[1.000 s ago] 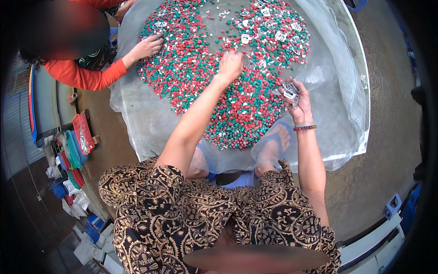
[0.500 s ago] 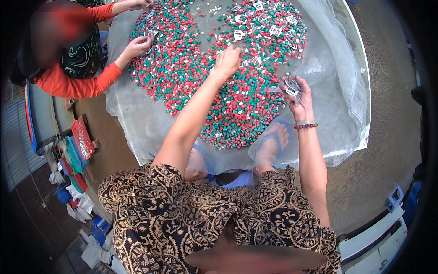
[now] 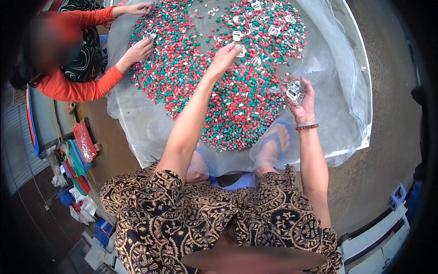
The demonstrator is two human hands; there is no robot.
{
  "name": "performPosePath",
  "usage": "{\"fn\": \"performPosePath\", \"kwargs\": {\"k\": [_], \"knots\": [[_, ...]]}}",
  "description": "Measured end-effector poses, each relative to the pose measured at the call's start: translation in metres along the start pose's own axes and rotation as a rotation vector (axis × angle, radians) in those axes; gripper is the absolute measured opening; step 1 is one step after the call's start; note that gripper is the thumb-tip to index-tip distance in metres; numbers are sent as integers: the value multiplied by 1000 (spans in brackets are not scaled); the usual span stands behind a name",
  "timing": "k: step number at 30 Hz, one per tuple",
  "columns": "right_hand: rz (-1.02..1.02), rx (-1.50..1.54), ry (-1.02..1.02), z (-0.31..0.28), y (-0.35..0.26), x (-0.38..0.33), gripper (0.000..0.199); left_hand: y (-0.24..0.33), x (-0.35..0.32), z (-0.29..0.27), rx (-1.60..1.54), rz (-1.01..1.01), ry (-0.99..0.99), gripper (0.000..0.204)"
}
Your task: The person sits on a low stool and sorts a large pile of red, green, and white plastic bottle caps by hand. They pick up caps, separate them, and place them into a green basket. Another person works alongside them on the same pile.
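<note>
A co-worker's orange sleeves [image 3: 84, 90] reach from the left toward red and green chips [image 3: 235, 112] strewn with slotted buckles [image 3: 274, 30] on a mesh sheet [image 3: 328, 102]; my outstretched left hand [image 3: 223, 60] pinches one pale buckle [image 3: 241, 51] above the chips, my upturned, half-curled right hand [image 3: 302, 109] cradling several metal buckles [image 3: 294, 92].

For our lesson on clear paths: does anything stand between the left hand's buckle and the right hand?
Nothing visible does: between the buckle and right hand lie only low, coloured pieces and other buckles.
</note>
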State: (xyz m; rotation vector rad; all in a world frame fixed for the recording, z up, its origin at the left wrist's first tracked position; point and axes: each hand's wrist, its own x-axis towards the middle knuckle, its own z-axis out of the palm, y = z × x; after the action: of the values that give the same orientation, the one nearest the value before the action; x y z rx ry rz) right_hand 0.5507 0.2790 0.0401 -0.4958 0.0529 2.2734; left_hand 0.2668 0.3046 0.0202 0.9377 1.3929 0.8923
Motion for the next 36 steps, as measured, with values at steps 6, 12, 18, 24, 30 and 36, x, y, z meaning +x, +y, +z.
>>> {"fn": "performPosePath", "kwargs": {"k": [6, 12, 18, 24, 30, 36], "knots": [[-39, -1, -38, -4, 2, 12, 53, 28, -3, 7, -687, 15, -304, 24], [30, 268, 18, -6, 3, 15, 51, 27, 28, 33, 262, -24, -316, 23], [123, 156, 2, -25, -6, 20, 33, -2, 24, 33, 1209, 388, -136, 25], [12, -22, 227, -10, 5, 16, 35, -14, 0, 19, 1182, 195, -112, 28], [111, -109, 22, 14, 14, 12, 60, 5, -6, 15, 1127, 209, -157, 26], [197, -181, 34, 23, 14, 5, 83, 81, -40, 26, 873, 434, -236, 23]]}}
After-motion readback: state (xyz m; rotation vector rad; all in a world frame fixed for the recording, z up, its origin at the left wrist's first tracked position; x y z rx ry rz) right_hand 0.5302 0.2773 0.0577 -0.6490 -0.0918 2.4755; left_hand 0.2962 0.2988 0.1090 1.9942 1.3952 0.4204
